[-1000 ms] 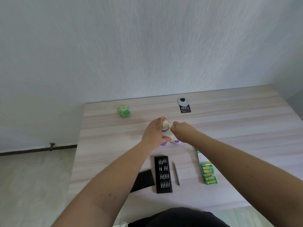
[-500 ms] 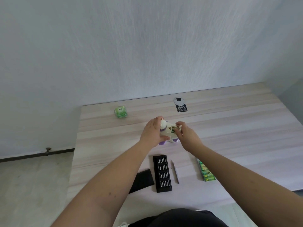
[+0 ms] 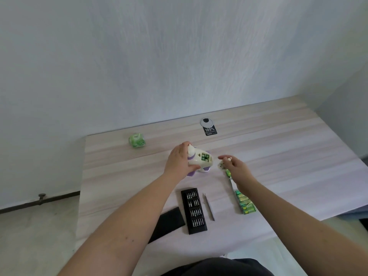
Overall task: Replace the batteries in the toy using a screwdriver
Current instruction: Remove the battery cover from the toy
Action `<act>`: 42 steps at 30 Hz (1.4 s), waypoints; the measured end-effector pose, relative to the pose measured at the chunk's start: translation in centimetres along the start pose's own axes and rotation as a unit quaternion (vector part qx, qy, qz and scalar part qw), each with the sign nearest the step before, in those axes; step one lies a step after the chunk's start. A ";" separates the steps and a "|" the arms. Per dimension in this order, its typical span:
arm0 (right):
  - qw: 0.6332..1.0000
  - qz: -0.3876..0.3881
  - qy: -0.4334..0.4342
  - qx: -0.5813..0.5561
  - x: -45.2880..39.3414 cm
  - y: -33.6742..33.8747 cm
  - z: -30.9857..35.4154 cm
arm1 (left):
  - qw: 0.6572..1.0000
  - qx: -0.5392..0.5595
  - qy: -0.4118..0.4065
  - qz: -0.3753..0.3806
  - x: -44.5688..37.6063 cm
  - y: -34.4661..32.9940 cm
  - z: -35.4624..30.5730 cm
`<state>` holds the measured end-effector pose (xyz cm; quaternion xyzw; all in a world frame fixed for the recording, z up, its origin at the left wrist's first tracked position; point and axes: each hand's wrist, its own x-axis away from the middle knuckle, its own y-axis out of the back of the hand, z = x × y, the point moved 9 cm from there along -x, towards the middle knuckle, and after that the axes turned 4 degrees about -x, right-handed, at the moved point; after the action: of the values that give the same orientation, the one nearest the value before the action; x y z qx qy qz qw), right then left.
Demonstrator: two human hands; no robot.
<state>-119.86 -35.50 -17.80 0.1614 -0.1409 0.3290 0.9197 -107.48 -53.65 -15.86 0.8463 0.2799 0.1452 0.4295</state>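
A pale wood-grain counter (image 3: 278, 148) stood against a plain wall (image 3: 179, 56) of bluish white with a faint streaky texture. A second wall (image 3: 346, 108) met it at the right, making a corner. Left of the counter lay a light grey floor (image 3: 35, 236). A dark strip (image 3: 29, 204) ran along the foot of the wall there, with a small metal fitting (image 3: 41, 196) on it. The light was soft and even.

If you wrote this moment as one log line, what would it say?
left hand: holds toy | battery slot: open | right hand: pinches small cover | spare batteries: on table
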 end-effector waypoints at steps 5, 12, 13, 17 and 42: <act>0.997 -0.063 -0.037 -0.023 1.4 3.7 -3.2 | 1.000 -0.001 -0.014 -0.010 -0.2 0.0 0.3; 0.982 -0.151 -0.114 -0.011 2.4 8.4 -6.9 | 1.000 0.001 -0.015 -0.005 -0.7 -0.5 0.5; 0.979 -0.163 -0.117 0.021 2.2 9.1 -7.3 | 1.000 0.004 -0.014 -0.003 -0.7 -0.6 0.6; 0.964 -0.160 -0.085 0.194 1.1 11.7 -7.9 | 1.000 0.018 -0.013 -0.005 -0.5 -0.7 0.8; 0.913 0.024 0.112 0.393 -2.9 13.5 -10.5 | 0.994 0.089 0.047 -0.038 -0.2 0.1 -0.7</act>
<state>-129.19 -23.10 -25.65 0.4684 0.0997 0.3952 0.7839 -108.00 -53.33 -15.36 0.8618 0.3439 0.1431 0.3443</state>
